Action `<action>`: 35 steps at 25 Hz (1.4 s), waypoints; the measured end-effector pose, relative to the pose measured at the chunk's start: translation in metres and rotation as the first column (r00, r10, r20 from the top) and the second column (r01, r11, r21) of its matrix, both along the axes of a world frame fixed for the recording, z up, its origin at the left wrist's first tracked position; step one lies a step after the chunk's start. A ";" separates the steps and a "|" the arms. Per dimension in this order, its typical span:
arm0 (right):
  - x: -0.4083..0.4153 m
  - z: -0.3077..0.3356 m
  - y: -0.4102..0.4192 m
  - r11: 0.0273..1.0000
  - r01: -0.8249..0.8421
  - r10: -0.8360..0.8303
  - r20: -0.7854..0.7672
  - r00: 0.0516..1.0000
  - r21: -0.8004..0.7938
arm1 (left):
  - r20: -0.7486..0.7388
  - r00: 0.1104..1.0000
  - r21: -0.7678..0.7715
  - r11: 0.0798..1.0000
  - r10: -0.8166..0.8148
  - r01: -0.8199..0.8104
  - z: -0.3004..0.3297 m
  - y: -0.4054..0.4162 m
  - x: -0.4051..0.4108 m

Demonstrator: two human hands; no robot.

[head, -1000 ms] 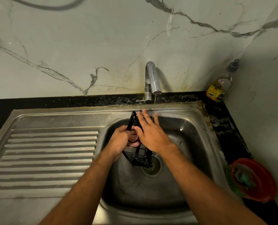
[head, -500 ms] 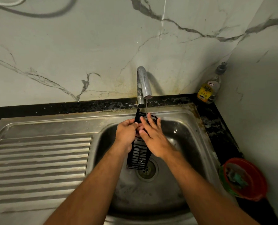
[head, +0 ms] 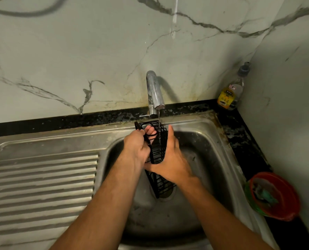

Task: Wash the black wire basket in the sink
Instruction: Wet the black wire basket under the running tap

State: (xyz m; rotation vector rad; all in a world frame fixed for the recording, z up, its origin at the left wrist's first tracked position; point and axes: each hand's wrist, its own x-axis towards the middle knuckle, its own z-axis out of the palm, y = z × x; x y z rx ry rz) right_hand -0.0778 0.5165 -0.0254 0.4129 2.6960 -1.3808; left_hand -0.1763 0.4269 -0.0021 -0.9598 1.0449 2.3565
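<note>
A: What is seen at the left?
B: A ribbed drainboard is joined to the sink.
A: And the basket?
B: The black wire basket is held on end over the drain, under a thin stream from the tap. Its upper rim is gripped by the left hand, fingers curled through the wires. Its side is pressed by the right hand, fingers straight and together.
A: Further right?
B: A soap bottle and a red bowl are set on the bench.
</note>
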 end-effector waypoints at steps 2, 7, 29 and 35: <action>-0.005 0.006 -0.009 0.997 0.042 -0.043 0.011 0.999 0.071 | -0.023 1.000 -0.042 0.999 0.005 -0.006 0.004 0.001 -0.003; -0.019 0.015 0.008 0.994 0.098 -0.100 0.026 0.995 0.056 | -0.019 0.873 -0.562 0.727 -0.488 0.394 0.020 -0.006 0.012; -0.014 0.037 0.034 0.940 -0.340 0.342 -0.051 0.938 0.040 | -0.097 0.489 -0.955 0.219 -0.867 0.199 0.021 -0.043 0.018; -0.011 0.032 0.003 0.866 -0.405 0.441 -0.064 0.895 0.293 | -0.239 0.587 -0.874 0.435 -0.774 0.218 -0.006 -0.062 0.027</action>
